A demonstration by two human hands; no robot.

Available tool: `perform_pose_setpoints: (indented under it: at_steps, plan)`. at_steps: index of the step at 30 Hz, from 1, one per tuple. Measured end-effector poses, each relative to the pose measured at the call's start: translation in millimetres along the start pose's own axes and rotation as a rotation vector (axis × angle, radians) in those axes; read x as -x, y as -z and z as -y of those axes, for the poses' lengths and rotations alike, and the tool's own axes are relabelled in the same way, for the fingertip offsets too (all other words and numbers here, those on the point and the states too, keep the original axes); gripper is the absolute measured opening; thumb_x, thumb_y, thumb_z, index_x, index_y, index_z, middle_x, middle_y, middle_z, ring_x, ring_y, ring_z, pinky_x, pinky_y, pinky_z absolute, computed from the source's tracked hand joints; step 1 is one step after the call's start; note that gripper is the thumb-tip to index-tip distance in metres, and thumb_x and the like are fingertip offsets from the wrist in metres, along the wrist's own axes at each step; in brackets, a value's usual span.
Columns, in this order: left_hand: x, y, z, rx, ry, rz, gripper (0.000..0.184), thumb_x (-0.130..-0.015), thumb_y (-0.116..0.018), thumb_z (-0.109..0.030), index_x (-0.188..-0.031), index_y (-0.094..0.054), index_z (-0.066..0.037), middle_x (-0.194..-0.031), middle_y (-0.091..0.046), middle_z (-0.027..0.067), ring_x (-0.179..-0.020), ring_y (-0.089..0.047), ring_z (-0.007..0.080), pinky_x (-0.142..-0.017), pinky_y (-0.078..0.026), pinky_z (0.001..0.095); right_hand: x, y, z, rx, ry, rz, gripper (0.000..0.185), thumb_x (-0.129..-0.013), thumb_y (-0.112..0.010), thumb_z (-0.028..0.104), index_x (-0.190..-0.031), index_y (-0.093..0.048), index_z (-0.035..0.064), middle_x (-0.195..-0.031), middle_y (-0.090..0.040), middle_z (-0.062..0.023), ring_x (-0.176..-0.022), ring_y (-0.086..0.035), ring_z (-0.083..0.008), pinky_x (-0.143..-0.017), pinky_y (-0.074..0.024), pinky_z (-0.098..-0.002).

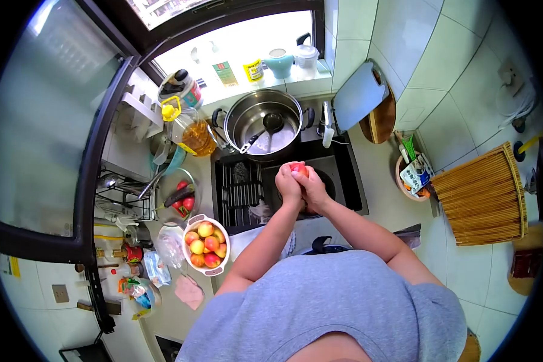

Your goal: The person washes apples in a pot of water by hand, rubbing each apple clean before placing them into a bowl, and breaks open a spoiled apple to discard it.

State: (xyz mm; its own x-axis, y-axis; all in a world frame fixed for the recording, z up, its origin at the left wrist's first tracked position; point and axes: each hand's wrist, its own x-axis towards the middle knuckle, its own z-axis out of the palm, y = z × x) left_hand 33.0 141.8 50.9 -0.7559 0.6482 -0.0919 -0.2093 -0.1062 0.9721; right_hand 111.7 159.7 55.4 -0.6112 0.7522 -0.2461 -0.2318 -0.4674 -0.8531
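Over the dark sink (356, 199), my left hand (288, 184) and my right hand (313, 189) are cupped together around a red fruit (299, 169). Its top shows between my fingers, and its exact kind is hard to tell. To the left, a white colander (225, 265) holds several red-and-yellow fruits (211, 243) of similar size. Just beyond my hands stands a large steel pot (247, 114) at the back of the sink, with a black ladle (273, 123) in it. The faucet (327, 123) is right of the pot.
A glass bowl (197, 181) with an eggplant (178, 195) and tomatoes (188, 203) sits left of the sink. An oil bottle (194, 136) stands behind it. Cutting boards (361, 96) lean at the back right. An open window frame (117, 84) juts in from the left.
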Motion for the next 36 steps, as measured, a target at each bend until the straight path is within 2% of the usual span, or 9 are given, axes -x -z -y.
perform_pose_setpoints:
  at_steps: [4, 6, 8, 12, 16, 18, 22, 32, 36]
  plan:
    - [30.5, 2.1, -30.5, -0.478, -0.647, 0.135, 0.033, -0.102, -0.051, -0.028, -0.111, -0.062, 0.002, -0.112, -0.066, 0.018, -0.104, -0.063, 0.0324, -0.094, -0.047, 0.0402, -15.5, 7.0, -9.7, -0.109, 0.159, -0.027, 0.037, -0.099, -0.054, 0.043, -0.112, -0.058, 0.0092, -0.107, -0.061, -0.0021, -0.091, -0.06, -0.0138, -0.079, -0.0522, -0.0329]
    - [33.0, 8.4, -32.3, -0.577, -0.729, 0.226, 0.029, -0.098, -0.057, -0.022, -0.114, -0.058, 0.002, -0.115, -0.064, 0.0188, -0.109, -0.06, 0.037, -0.097, -0.045, 0.042, -17.5, 18.5, -4.7, -0.059, 0.096, -0.022, 0.038, -0.099, -0.051, 0.046, -0.111, -0.06, 0.0114, -0.106, -0.063, -0.0031, -0.091, -0.062, -0.0171, -0.079, -0.0534, -0.0374]
    - [29.9, 17.4, -34.5, -0.646, -0.83, 0.354, 0.025, -0.093, -0.061, -0.018, -0.111, -0.058, 0.001, -0.114, -0.064, 0.0185, -0.105, -0.061, 0.0377, -0.094, -0.048, 0.0429, -2.7, 16.9, 20.8, -0.221, -0.43, -0.049, 0.04, -0.099, -0.048, 0.049, -0.111, -0.062, 0.0133, -0.105, -0.064, -0.0046, -0.091, -0.063, -0.019, -0.078, -0.054, -0.038]
    - [41.2, 17.9, -38.8, -0.577, -0.729, 0.26, 0.023, -0.098, -0.054, -0.02, -0.104, -0.061, 0.001, -0.103, -0.067, 0.0173, -0.096, -0.064, 0.0356, -0.088, -0.051, 0.0403, 12.0, -1.2, 30.5, 0.196, -0.234, -0.11, 0.041, -0.1, -0.044, 0.048, -0.108, -0.064, 0.0133, -0.097, -0.064, -0.0053, -0.086, -0.062, -0.0177, -0.073, -0.0527, -0.0356]
    - [51.7, 4.2, -50.8, -0.372, -0.51, -0.06, 0.032, -0.103, -0.045, -0.021, -0.094, -0.066, 0.002, -0.093, -0.07, 0.016, -0.084, -0.067, 0.0308, -0.082, -0.052, 0.0377, 5.2, -8.0, 18.5, 0.195, 0.248, 0.126, 0.035, -0.107, -0.041, 0.032, -0.109, -0.063, 0.0054, -0.097, -0.062, -0.0041, -0.088, -0.056, -0.0112, -0.082, -0.0474, -0.0266]
    - [42.3, 5.7, -57.9, -0.336, -0.563, -0.09, 0.036, -0.103, -0.042, -0.021, -0.091, -0.067, 0.002, -0.093, -0.072, 0.0153, -0.081, -0.067, 0.0266, -0.08, -0.052, 0.0363, 17.7, -17.8, 26.1, 0.1, 0.252, 0.166, 0.029, -0.106, -0.046, 0.028, -0.114, -0.06, 0.0037, -0.101, -0.061, -0.0032, -0.095, -0.056, -0.0102, -0.086, -0.0465, -0.0254]
    - [32.4, 17.3, -57.8, -0.258, -0.301, 0.019, 0.042, -0.104, -0.039, -0.024, -0.089, -0.067, 0.003, -0.093, -0.074, 0.0153, -0.083, -0.068, 0.024, -0.08, -0.052, 0.0349, 30.1, -25.2, 28.2, -0.259, -0.01, 0.234, 0.028, -0.101, -0.057, 0.024, -0.123, -0.053, 0.0059, -0.102, -0.061, -0.0012, -0.099, -0.059, -0.0104, -0.09, -0.0477, -0.0262]
    - [44.3, 30.9, -49.4, -0.68, -0.862, 0.234, 0.031, -0.099, -0.056, -0.03, -0.107, -0.056, 0.0, -0.093, -0.063, 0.0216, -0.088, -0.06, 0.0404, -0.079, -0.049, 0.0458, 7.6, -7.5, 17.3, -0.359, -0.279, 0.022, 0.031, -0.099, -0.057, 0.046, -0.1, -0.064, 0.0157, -0.085, -0.066, 0.0004, -0.082, -0.065, -0.0161, -0.075, -0.0546, -0.0335]
    - [41.9, 38.5, -29.0, -0.56, -0.583, 0.188, 0.032, -0.1, -0.049, -0.029, -0.099, -0.06, 0.0, -0.09, -0.066, 0.0182, -0.085, -0.064, 0.0362, -0.079, -0.05, 0.0433, 18.3, -4.7, 8.1, -0.254, -0.376, 0.053, 0.03, -0.099, -0.057, 0.043, -0.104, -0.064, 0.0145, -0.093, -0.065, -0.0025, -0.088, -0.065, -0.0188, -0.079, -0.055, -0.0368]
